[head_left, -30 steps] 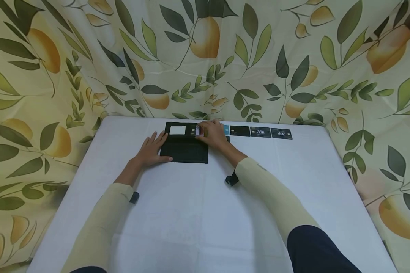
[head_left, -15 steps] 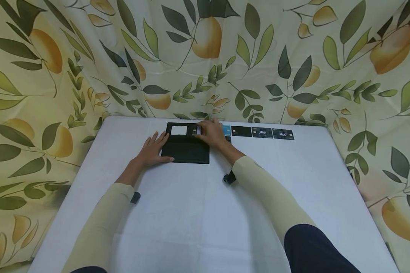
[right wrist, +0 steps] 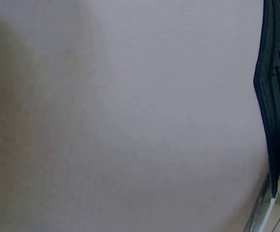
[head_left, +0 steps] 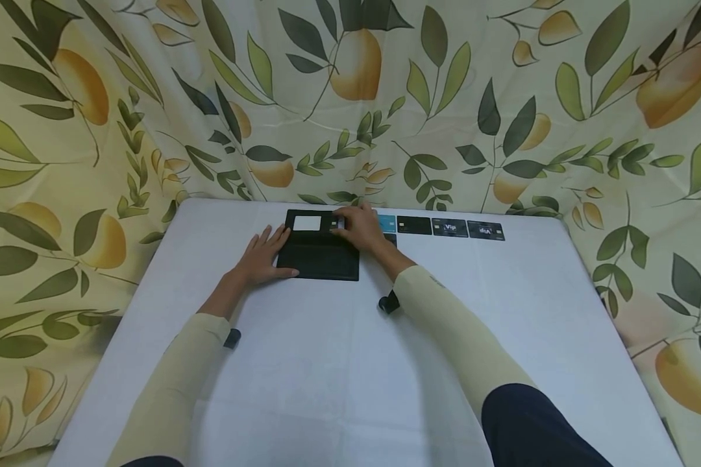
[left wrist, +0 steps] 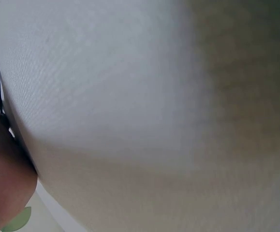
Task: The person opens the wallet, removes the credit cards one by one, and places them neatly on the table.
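Observation:
A black bifold wallet (head_left: pixel 321 259) lies open near the table's far edge, a white window in its upper left panel. My left hand (head_left: pixel 258 258) rests with spread fingers on its left side; the left wrist view catches part of that hand (left wrist: pixel 7 179) at its left border. At the wallet's upper right, my right hand (head_left: pixel 360 227) pinches a bank card (head_left: pixel 341 222), mostly hidden by the fingers, at the card slots. In the right wrist view the wallet's layered edge (right wrist: pixel 272 96) shows at the right border.
To the right, in a row, lie a blue card (head_left: pixel 388 224), a black card (head_left: pixel 414 225) and two dark Vip cards (head_left: pixel 450 227). Another dark card (head_left: pixel 391 238) peeks out behind the right hand. A fruit-patterned curtain (head_left: pixel 444 130) hangs behind the white table (head_left: pixel 304 376).
My right hand has shifted slightly left over the wallet, and less of the pinched card shows. The left hand keeps its place on the wallet.

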A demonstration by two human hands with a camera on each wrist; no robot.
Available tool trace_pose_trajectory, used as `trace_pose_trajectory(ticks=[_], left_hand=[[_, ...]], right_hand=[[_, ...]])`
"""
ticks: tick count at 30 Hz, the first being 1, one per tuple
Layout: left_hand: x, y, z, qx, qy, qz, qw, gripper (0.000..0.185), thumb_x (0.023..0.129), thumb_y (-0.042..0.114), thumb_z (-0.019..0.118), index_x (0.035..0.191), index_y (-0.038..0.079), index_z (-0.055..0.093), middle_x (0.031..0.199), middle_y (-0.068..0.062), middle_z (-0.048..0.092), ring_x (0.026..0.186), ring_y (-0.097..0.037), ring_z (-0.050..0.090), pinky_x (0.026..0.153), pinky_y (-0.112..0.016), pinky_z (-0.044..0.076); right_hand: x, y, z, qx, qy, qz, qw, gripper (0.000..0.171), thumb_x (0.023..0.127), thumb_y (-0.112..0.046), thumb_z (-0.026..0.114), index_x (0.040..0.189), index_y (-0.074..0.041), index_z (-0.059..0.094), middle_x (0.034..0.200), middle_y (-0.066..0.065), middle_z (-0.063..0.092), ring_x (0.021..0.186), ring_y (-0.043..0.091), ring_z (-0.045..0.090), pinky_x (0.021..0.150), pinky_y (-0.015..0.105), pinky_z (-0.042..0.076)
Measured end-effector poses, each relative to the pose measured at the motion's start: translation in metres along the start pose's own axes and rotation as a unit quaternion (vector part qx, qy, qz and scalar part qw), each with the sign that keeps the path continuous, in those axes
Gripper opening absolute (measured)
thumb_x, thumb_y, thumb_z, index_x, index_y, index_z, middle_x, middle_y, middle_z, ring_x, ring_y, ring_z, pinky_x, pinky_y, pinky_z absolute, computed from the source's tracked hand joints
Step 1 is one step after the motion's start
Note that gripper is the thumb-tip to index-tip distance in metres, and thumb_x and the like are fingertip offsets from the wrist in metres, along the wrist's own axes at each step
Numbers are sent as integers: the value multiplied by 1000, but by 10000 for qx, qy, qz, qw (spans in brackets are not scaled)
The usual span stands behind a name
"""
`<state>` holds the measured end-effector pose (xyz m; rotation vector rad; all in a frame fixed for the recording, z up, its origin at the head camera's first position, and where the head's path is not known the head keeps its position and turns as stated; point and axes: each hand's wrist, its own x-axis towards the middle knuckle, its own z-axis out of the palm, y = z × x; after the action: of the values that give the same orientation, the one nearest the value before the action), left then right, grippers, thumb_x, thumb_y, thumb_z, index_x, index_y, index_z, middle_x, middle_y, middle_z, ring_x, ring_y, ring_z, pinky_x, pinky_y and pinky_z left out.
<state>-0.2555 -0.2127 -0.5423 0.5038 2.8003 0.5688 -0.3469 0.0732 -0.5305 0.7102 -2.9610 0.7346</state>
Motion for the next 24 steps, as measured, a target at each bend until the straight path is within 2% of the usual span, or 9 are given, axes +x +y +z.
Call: trace_pose_trajectory(ticks=[7,13,19,24], left_hand=[[1,1,0,-29,-46,-31,10000,113,91,61,71,170,10,8,176,-12,2,160,-36,-10,126,-55,-8],[1,1,0,-17,-13,-8,10000,113,91,61,71,170,10,9,176,-12,2,160,-37,-9,126,-56,-7],[2,0,-1,41,-32,-48,10000,112,91,61,71,170,11,10,176,-12,2,160,-37,-9,126,-55,-7],[2,0,0,35,-15,-68,10000,111,91,62,71,170,11,11,176,-12,3,160,-37,-9,126,-55,-7]], right_hand=[[2,-1,1,99,-52,77,9999,46,97,-35,79,138,-16,71,126,3,72,103,25,43,87,42,35],[1,1,1,157,71,3,9999,47,96,-34,81,137,-15,72,131,4,72,103,26,42,86,44,34],[0,2,0,232,148,-88,9996,46,94,-32,83,135,-13,73,128,4,73,103,27,42,85,45,33],[-1,1,-1,109,163,-195,9996,44,95,-32,82,133,-12,74,131,5,72,103,27,43,85,45,34]])
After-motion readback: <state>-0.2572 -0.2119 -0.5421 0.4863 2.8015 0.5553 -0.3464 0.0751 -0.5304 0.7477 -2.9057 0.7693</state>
